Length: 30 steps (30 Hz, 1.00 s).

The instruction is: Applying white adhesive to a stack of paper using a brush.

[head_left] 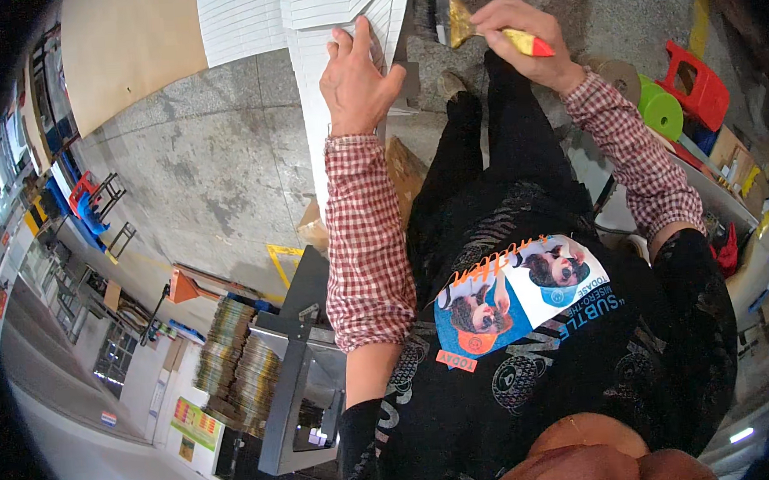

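Observation:
My left hand (359,81) lies with its fingers spread on a stack of white sheets (322,11) marked with thin dark lines, its fingertips near the folded or fanned layers on top. In my right hand (532,33) is a flat paintbrush (460,21). It has a yellow handle with a red end, a gold ferrule and dark bristles. The bristles point left toward the sheets, and a gap of floor shows between them. Both forearms wear red-and-white checked sleeves.
More lined paper (242,20) and a large brown board (131,49) extend to the upper left. A green roll (660,109) and a red plastic stool (697,89) stand at the right. Stacked bundles (237,354) and a grey metal frame (293,395) are at the lower left, above concrete floor (203,154).

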### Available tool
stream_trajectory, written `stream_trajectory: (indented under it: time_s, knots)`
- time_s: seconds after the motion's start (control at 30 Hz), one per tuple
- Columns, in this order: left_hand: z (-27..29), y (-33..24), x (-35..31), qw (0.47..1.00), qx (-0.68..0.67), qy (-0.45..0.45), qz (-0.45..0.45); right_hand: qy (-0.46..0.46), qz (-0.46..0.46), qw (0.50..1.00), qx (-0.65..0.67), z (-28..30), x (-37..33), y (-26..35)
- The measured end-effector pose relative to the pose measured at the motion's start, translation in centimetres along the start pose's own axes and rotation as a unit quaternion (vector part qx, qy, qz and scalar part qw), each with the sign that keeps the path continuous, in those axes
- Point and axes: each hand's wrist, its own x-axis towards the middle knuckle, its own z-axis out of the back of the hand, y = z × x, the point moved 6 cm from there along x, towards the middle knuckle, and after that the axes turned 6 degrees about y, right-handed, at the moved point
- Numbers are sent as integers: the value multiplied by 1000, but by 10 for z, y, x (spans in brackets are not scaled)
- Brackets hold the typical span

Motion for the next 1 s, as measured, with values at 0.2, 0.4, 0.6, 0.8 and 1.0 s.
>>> stream_trajectory:
  time_s: [0.2, 0.4, 0.6, 0.8, 1.0]
  knots:
    - [-2, -2, 2, 1000, -10, -4, -4, -17, 1, 1000, -3, -2, 0, 4]
    - [-9, 1, -3, 1000, -10, -4, 2, 34, -8, 999, 24, -8, -14, 11]
    - [-4, -11, 14, 998, 33, -46, -15, 59, -21, 998, 30, 2, 3, 4]
    - [-8, 10, 23, 1000, -1, -22, 6, 112, -23, 992, 56, 0, 14, -2]
    - [-22, 1, 28, 1000, -17, -9, 12, 123, -69, 989, 49, -10, 9, -22]
